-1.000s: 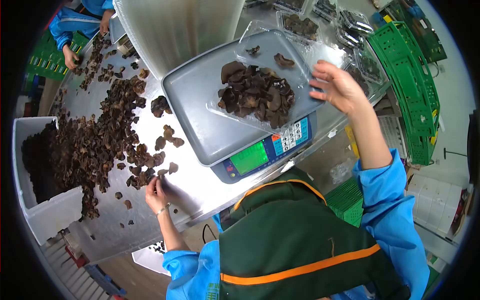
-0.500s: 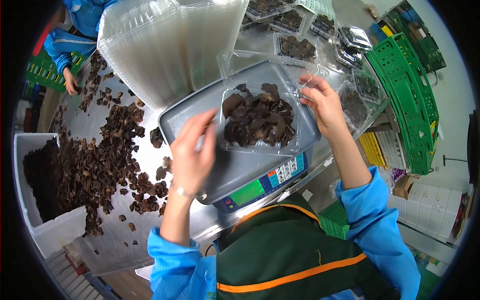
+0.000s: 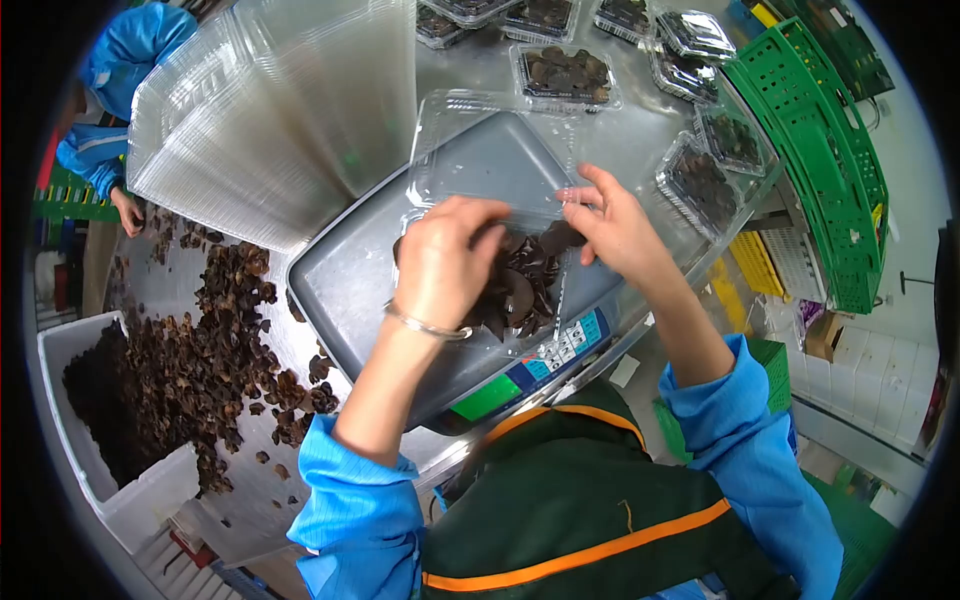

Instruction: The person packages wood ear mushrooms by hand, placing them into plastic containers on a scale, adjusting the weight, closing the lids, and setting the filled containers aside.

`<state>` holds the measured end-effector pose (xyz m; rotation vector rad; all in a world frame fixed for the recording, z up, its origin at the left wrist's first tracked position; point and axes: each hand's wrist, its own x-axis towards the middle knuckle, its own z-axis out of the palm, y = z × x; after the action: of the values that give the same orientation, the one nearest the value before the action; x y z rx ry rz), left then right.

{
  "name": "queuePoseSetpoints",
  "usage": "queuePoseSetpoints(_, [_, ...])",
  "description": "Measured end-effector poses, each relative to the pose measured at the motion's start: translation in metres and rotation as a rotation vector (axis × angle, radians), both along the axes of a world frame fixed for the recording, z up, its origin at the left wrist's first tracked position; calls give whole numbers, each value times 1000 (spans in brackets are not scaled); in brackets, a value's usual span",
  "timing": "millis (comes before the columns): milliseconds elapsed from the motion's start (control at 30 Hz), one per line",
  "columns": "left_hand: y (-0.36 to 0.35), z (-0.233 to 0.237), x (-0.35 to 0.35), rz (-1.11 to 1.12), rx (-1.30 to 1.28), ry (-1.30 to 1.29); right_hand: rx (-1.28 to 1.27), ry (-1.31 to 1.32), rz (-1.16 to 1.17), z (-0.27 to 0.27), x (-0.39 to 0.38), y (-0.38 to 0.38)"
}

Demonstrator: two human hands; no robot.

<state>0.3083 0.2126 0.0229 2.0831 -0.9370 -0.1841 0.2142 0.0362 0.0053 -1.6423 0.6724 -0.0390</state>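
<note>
A clear plastic clamshell box (image 3: 562, 300) with its lid (image 3: 480, 150) folded back stands on the grey tray (image 3: 345, 265) of a weighing scale. Dark wood ear mushrooms (image 3: 520, 285) fill its base. Over the box's left side is my left hand (image 3: 445, 260), fingers bent and apart from the thumb, hiding part of the mushrooms. I see nothing held in it. My right hand (image 3: 615, 228) is at the box's right edge, fingers spread, the tips close to the mushrooms and the lid's hinge side. The scale's green display (image 3: 486, 399) shows below the tray.
A tall stack of clear boxes (image 3: 290, 110) stands behind the tray. Loose mushrooms (image 3: 220, 340) spill from a white foam box (image 3: 150, 500) at left. Filled boxes (image 3: 565, 75) sit at the back. Green crates (image 3: 815, 170) stand right. A co-worker's hand (image 3: 128, 212) is far left.
My left hand has moved right, from beside the box to over its mushrooms. My right hand has shifted slightly left, its fingers spreading from their hold on the box's edge. The view has shifted.
</note>
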Motion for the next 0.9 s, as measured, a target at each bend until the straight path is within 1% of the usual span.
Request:
queuePoseSetpoints(33, [6,2,-1,46,-7,86,-141,17,14,0,-5,5])
queuePoseSetpoints(67, [13,7,-1,76,-46,107,-388,-41,12,4,-10,14])
queuePoseSetpoints(100, [20,10,-2,109,-86,130,-390,-39,13,6,-11,15])
queuePoseSetpoints(167, [37,9,-6,230,-333,570,-722,-248,74,9,-14,17])
queuePoseSetpoints(200, [45,14,-8,275,-433,696,-555,-308,171,14,-14,15])
queuePoseSetpoints(233, [56,12,-10,339,-487,770,-553,-307,171,16,-16,17])
queuePoseSetpoints(300, [77,9,-19,462,-595,923,-765,-231,442,19,-18,21])
queuePoseSetpoints(333, [86,8,-26,511,-657,1016,-879,-261,414,15,-18,21])
queuePoseSetpoints(367, [97,6,-34,519,-696,1084,-884,-264,416,17,-19,23])
queuePoseSetpoints(433, [117,7,-56,519,-840,1227,-814,-302,232,27,-18,27])
queuePoseSetpoints(467, [124,6,-67,478,-974,1371,-820,-363,180,40,-20,38])
queuePoseSetpoints(500, [129,7,-80,429,-1105,1514,-801,-446,287,53,-23,55])
queuePoseSetpoints(533, [133,2,-92,401,-1142,1597,-779,-528,391,61,-27,76])
queuePoseSetpoints(567, [129,8,-102,394,-1150,1676,-760,-612,556,60,-31,101])
queuePoseSetpoints(600, [130,9,-109,423,-1173,1795,-608,-567,605,59,-41,127])
queuePoseSetpoints(633, [133,8,-115,450,-1201,1913,-496,-575,671,61,-45,136])
queuePoseSetpoints(667, [148,1,-115,342,-1482,2063,-598,-603,619,60,-40,130])
queuePoseSetpoints(700, [164,-1,-113,474,-1607,1999,-693,-626,566,59,-35,117])
queuePoseSetpoints(733, [186,-3,-107,479,-1701,1875,-556,-539,405,59,-35,101])
queuePoseSetpoints(767, [220,-13,-99,473,-1686,1726,-281,-426,238,60,-33,86])
queuePoseSetpoints(800, [247,-15,-91,391,-1620,1555,-13,-309,69,61,-29,67])
queuePoseSetpoints(833, [268,-16,-84,695,-1434,1262,116,-243,4,51,-27,39])
queuePoseSetpoints(867, [266,0,-83,912,-1065,987,193,-213,-87,47,-30,24])
queuePoseSetpoints(900, [293,-11,-81,1158,-703,797,270,-183,-178,44,-33,15])
